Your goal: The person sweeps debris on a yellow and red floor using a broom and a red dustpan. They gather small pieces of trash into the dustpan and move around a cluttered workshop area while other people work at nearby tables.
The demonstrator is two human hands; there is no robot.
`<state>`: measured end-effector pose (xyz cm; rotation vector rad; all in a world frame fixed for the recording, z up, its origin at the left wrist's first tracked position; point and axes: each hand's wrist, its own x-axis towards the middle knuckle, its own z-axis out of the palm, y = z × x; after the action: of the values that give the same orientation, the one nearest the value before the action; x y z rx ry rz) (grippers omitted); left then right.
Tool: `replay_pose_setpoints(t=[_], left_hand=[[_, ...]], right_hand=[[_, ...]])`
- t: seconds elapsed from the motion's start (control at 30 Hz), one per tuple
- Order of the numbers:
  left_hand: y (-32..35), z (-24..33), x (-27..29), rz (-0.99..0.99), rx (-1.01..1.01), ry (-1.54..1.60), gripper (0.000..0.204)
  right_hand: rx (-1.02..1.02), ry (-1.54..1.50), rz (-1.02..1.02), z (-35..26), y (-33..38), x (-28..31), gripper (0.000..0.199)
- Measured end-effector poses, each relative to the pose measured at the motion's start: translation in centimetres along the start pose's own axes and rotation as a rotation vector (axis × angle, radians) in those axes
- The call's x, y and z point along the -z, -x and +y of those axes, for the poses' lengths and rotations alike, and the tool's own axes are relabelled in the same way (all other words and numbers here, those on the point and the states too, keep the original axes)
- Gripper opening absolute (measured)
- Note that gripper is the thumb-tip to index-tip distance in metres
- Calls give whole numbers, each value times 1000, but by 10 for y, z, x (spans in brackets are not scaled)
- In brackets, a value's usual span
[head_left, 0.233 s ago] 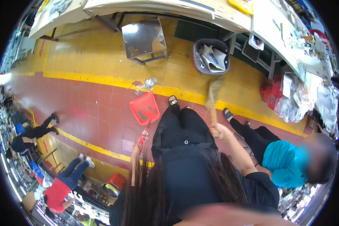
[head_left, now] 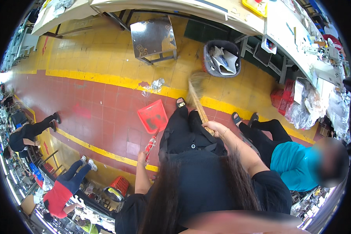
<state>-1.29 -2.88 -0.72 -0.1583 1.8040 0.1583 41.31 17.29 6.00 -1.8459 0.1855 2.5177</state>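
My left hand [head_left: 143,156] is closed around the handle of a red dustpan [head_left: 153,116], its pan down at the red tiles with grey dirt in it. My right hand [head_left: 217,128] grips the handle of a straw broom [head_left: 195,96]. The broom's bristles, blurred by motion, are over the yellow floor strip, ahead of my feet. Crumpled clear plastic scraps [head_left: 156,85] lie on the floor just beyond the dustpan, to the left of the bristles.
A dark-topped stool [head_left: 153,37] and a grey bin [head_left: 207,64] with scraps stand ahead, below a long table [head_left: 171,7]. To my right is a person in teal [head_left: 292,165]; plastic bags [head_left: 306,107] sit by a red crate [head_left: 281,95]. Other people are at the left.
The broom has swung left, from near the bin toward the plastic scraps, with my right hand moving left too. The dustpan has shifted slightly, still in my left hand.
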Motion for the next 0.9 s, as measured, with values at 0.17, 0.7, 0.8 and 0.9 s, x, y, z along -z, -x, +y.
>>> replay_pose_setpoints(t=[0.17, 0.7, 0.8, 0.9], left_hand=[[-16, -8, 12, -135, 189, 117, 18], [-17, 39, 31, -10, -155, 113, 19], [-15, 42, 23, 21, -375, 86, 18], [15, 39, 20, 54, -851, -225, 20]], right_hand=[[-31, 64, -91, -35, 12, -40, 10], [222, 410, 156, -53, 179, -18, 13], [264, 446, 224, -53, 183, -23, 13], [268, 453, 230, -56, 180, -25, 13]])
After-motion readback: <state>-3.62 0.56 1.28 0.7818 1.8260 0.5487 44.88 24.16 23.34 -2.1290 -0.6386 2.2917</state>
